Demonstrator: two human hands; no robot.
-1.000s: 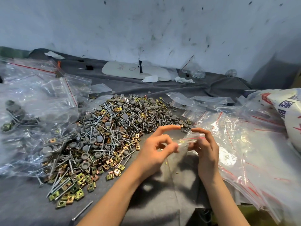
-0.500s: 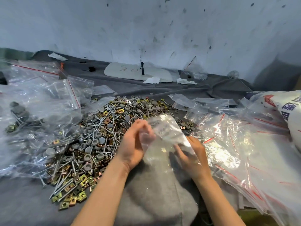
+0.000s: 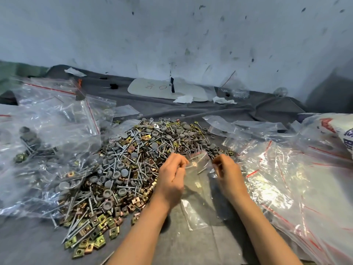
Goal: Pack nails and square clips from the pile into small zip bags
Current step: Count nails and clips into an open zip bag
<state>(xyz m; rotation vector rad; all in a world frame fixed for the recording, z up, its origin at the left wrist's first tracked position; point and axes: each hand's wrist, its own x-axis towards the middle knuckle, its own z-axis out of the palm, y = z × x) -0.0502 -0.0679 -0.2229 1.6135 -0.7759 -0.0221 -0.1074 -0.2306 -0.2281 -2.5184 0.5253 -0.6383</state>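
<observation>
Opening small zip bag, mouth pinched by fingers of left hand and right hand; next, likely, gather from pile at ten o'clock.

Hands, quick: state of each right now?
Left hand: fingers curled, pinching the small zip bag at its mouth.
Right hand: pinching the same bag's opposite edge.

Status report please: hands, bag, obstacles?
Left hand, right hand both pinch small zip bag top. Bag at pile edge, looks nearly empty. Nothing in the way.
</observation>
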